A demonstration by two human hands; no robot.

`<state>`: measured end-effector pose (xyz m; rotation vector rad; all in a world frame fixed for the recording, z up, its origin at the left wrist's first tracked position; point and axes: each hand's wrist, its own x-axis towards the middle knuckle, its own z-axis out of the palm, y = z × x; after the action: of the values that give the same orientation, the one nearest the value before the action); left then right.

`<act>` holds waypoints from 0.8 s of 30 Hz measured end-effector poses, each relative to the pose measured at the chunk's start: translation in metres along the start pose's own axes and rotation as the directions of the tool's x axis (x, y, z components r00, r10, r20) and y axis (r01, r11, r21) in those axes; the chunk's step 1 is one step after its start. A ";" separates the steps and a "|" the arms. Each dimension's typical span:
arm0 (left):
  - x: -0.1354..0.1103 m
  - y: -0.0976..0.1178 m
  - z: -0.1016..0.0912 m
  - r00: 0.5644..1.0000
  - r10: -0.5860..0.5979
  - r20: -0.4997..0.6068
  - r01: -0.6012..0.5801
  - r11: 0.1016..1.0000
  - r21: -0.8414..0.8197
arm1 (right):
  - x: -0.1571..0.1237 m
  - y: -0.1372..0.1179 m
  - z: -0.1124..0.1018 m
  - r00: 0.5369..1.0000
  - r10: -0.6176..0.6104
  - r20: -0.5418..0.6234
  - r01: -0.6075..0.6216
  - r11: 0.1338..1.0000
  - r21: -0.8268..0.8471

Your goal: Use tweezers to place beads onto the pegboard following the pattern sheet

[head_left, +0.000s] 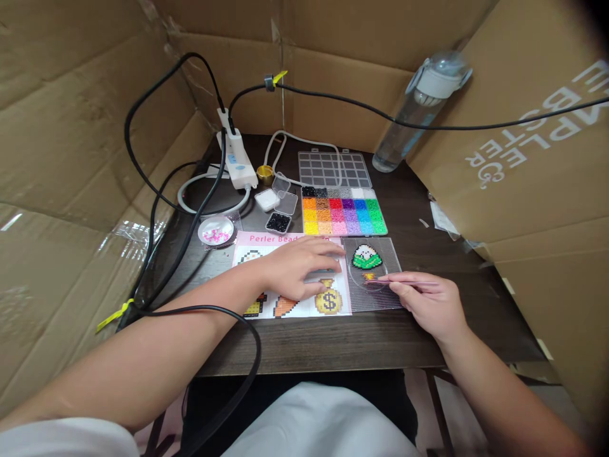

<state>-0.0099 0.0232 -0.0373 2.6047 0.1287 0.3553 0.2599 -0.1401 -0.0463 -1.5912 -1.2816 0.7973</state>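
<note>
The right hand is gripping slim pink tweezers, tips hovering at a small yellow-orange bead cluster on the square grey gridded board. The left hand, fingers apart, is lying unladen over the printed white paper sheet. 1 green-and-white bead figure is looking complete, the cluster below barely begun. Beyond, a clear compartment box is holding coloured beads.

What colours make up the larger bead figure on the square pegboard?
The rounded plastic bead figure is mainly white above, green below, outlined black; head view.
</note>
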 end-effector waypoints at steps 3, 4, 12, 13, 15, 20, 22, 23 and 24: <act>0.000 0.000 0.000 1.000 0.002 -0.003 -0.002 1.000 0.000 | -0.001 -0.001 0.000 1.000 0.012 -0.014 -0.011 0.999 0.030; 0.000 0.000 0.000 1.000 0.002 -0.006 -0.002 1.000 0.002 | -0.001 -0.001 0.000 1.000 0.022 -0.022 -0.020 0.999 0.050; 0.000 0.001 -0.001 1.000 -0.008 0.018 0.008 1.000 0.001 | 0.002 0.004 -0.003 0.991 0.103 -0.090 -0.067 0.937 0.342; 0.000 0.001 -0.001 1.000 -0.011 0.022 0.011 1.000 0.001 | 0.003 0.003 -0.003 0.989 0.112 -0.096 -0.068 0.924 0.376; 0.000 0.001 -0.001 1.000 -0.016 0.026 0.016 1.000 -0.001 | 0.005 0.001 -0.003 0.985 0.135 -0.106 -0.076 0.897 0.436; -0.001 -0.001 -0.001 1.000 -0.007 0.024 0.007 1.000 -0.003 | 0.008 -0.005 -0.003 0.979 0.175 -0.105 -0.098 0.854 0.511; -0.001 -0.002 0.000 1.000 -0.005 0.022 0.005 1.000 0.003 | 0.009 -0.005 -0.003 0.979 0.177 -0.100 -0.103 0.856 0.507; -0.001 -0.003 0.000 1.000 -0.006 0.020 0.006 1.000 0.006 | 0.009 -0.005 -0.003 0.980 0.173 -0.097 -0.103 0.861 0.498; -0.001 -0.003 0.000 1.000 -0.006 0.017 0.006 1.000 0.008 | 0.009 -0.005 -0.003 0.981 0.168 -0.094 -0.102 0.867 0.488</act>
<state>-0.0109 0.0256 -0.0388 2.6138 0.1319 0.3318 0.2635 -0.1319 -0.0402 -1.3067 -0.7958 0.9910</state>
